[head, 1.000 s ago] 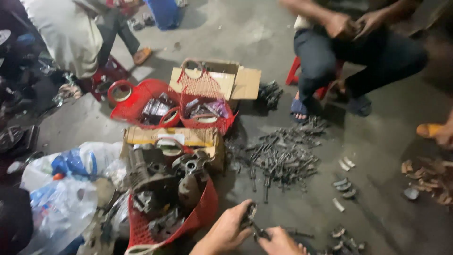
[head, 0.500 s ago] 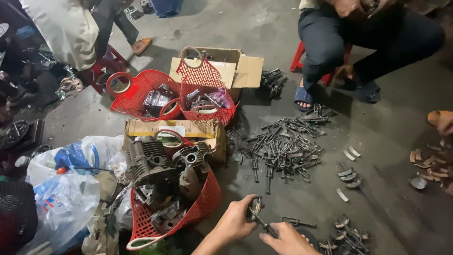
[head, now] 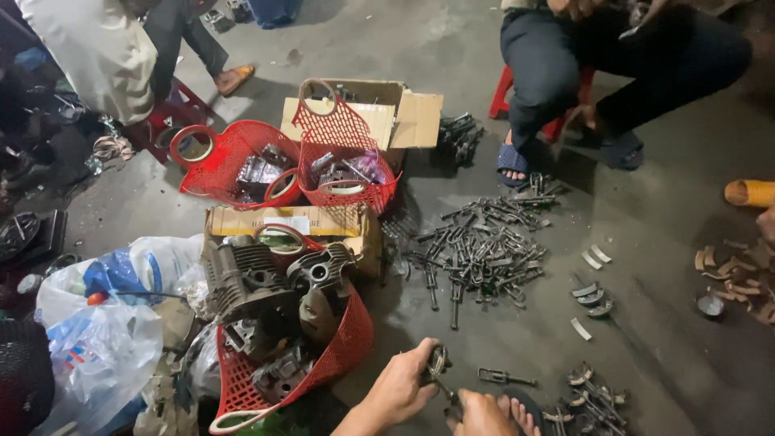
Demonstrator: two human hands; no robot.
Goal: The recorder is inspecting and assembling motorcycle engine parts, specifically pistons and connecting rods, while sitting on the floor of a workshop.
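Observation:
At the bottom middle of the head view my left hand (head: 401,387) grips a small dark metal lever part (head: 437,365) by its ring end. My right hand (head: 479,413) sits just right of it, closed on the lower end of the same part. A bare foot in a sandal (head: 517,410) shows beside my right hand. A similar loose metal part (head: 502,376) lies on the concrete floor just above that hand. A big pile of such metal parts (head: 484,246) is spread on the floor further up.
A red mesh basket (head: 331,365) with engine cylinders stands left of my hands. Two more red baskets (head: 242,165) and cardboard boxes (head: 395,117) lie behind. Plastic bags (head: 105,323) at left. A seated person (head: 565,73) at top right, another person (head: 97,48) at top left. Curved metal pieces (head: 593,291) at right.
The view has shifted slightly, so the floor items sit lower and left. My hands stay together on the small metal part, turned a little.

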